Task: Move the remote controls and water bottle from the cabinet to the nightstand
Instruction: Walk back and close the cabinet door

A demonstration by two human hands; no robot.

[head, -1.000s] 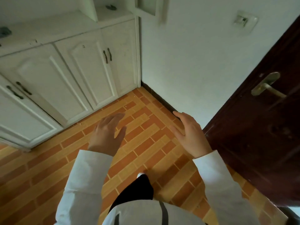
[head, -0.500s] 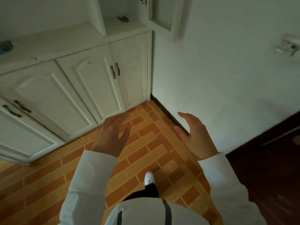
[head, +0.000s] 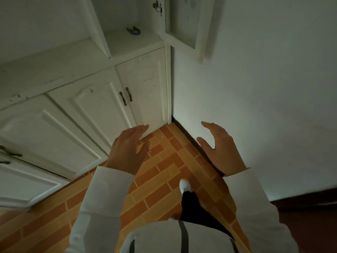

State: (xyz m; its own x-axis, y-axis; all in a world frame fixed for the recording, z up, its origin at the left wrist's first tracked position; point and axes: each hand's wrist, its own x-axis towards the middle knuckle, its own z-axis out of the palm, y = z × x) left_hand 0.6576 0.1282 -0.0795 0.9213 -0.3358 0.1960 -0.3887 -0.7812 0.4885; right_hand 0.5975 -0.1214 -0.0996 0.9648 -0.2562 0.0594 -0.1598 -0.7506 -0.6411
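A white cabinet [head: 87, 105] with panelled lower doors and an open shelf compartment above fills the upper left. My left hand [head: 128, 148] hovers in front of its lower right door, fingers apart, holding nothing. My right hand [head: 221, 147] is raised near the white wall, palm turned inward, also empty. A small dark blue object [head: 133, 31] lies on the open shelf. No remote control, water bottle or nightstand is in view.
A glass-paned upper cabinet door [head: 184, 24] hangs open above the corner. The white wall [head: 264, 97] runs along the right, with a dark door [head: 310, 225] at the lower right. The floor [head: 164, 167] is orange brick-pattern tile; my white shoe [head: 184, 186] steps forward.
I have stepped closer to the cabinet corner and the view has tilted up. The dark door has slid out to the lower right. Both hands stay raised and empty.
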